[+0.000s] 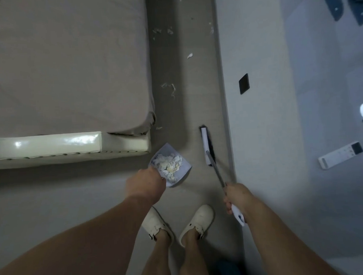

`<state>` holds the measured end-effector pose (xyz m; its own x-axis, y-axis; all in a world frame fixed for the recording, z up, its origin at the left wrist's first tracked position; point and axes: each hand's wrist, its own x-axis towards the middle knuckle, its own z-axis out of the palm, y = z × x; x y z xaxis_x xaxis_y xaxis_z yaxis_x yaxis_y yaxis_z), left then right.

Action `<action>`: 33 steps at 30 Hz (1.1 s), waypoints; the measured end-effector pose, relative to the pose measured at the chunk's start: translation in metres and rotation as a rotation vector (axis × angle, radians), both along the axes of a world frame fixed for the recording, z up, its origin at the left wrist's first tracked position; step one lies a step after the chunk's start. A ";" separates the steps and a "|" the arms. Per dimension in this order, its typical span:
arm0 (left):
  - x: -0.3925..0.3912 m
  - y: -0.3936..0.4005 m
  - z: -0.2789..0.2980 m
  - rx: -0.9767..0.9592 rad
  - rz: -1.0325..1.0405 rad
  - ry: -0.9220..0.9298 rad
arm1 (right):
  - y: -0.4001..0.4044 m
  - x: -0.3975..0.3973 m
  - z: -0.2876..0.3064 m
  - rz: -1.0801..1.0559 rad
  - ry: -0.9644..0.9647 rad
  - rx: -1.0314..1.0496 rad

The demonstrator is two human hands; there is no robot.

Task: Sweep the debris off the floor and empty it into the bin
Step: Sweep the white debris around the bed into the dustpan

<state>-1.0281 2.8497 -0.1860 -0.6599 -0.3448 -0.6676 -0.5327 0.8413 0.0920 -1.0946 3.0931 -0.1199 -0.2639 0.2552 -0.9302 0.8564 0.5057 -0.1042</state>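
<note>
Pale scraps fill dustpan; left hand hides handle.

Left hand holding debris-filled dustpan, right hand gripping broom, scraps on floor

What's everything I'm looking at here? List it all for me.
dustpan: one, pale blue, on the floor by the bed corner, holding swept scraps
broom: one, white head, dark bristles, near the wall
scraps: several, white, scattered along the floor strip
bed: one, beige sheet, cream frame, at left
remote: one, white, at right
dark square: one, black, on the wall
shoes: two, cream
left hand: at the dustpan's handle
right hand: grips the broom handle
</note>
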 end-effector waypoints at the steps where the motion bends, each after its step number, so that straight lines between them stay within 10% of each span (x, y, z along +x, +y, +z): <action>1: 0.002 0.000 -0.001 -0.003 -0.008 0.003 | -0.002 0.000 -0.003 -0.048 -0.034 -0.028; 8: 0.009 -0.008 0.001 0.007 0.005 0.021 | -0.009 0.006 0.031 -0.018 -0.029 -0.107; 14: 0.005 -0.020 0.002 0.022 0.028 0.014 | -0.028 -0.005 0.015 0.543 -0.036 0.034; 23: 0.007 -0.022 0.012 0.011 0.044 -0.004 | -0.025 -0.020 0.027 0.525 0.054 -0.009; 33: 0.001 0.006 0.026 0.105 0.591 0.030 | -0.087 -0.176 0.008 1.370 0.008 0.023</action>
<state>-1.0271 2.8559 -0.1602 -0.3956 -0.5918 -0.7023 -0.9033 0.3890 0.1810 -1.2703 3.0065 -0.1123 -0.3204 -0.1966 -0.9267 -0.3266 0.9412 -0.0868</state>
